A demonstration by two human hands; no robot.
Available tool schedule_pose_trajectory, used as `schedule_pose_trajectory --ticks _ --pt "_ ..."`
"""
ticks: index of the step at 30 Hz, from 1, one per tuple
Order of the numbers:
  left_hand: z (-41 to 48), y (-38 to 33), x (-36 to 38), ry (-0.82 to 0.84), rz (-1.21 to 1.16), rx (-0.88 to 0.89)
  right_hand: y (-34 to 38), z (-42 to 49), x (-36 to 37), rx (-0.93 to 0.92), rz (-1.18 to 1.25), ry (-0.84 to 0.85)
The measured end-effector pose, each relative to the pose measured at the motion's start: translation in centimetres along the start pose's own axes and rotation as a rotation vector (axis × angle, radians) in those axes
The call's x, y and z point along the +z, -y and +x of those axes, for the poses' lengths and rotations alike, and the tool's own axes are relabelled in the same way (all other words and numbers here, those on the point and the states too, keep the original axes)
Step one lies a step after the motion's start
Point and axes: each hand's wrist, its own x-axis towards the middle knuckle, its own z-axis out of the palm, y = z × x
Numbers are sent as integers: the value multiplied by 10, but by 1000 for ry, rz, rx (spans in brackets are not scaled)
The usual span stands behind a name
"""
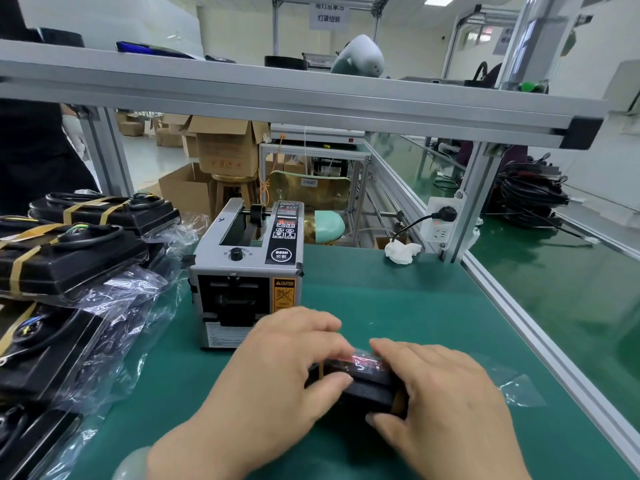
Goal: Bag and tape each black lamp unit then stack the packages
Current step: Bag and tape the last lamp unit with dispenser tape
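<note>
Gripping black lamp unit [367, 384] in clear bag [512, 382] at lower centre of frame with left hand [277, 368] and right hand [440, 393] curled round its ends, on green mat [398, 299] just below tape dispenser [242, 271].

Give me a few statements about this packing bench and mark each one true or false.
1. The left hand and the right hand both hold the black lamp unit on the green mat. True.
2. The tape dispenser stands to the right of both hands. False: it stands just behind the left hand.
3. Bagged units bound with tape lie piled at the left. True.
4. The socket on the post is empty. False: a black plug sits in it.
</note>
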Motion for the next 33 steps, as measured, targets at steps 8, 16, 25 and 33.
schedule_pose_trajectory --ticks 8,16,25,33 --pt "8 11 3 73 40 108 3 0 -1 21 8 -55" --pt "31 13 3 158 42 -73 2 1 -4 -66 -34 -13" --pt "37 20 2 176 -193 -297 3 0 -9 -118 -13 37" --pt "1 34 -10 -327 -603 -691 9 -3 -8 -86 29 5"
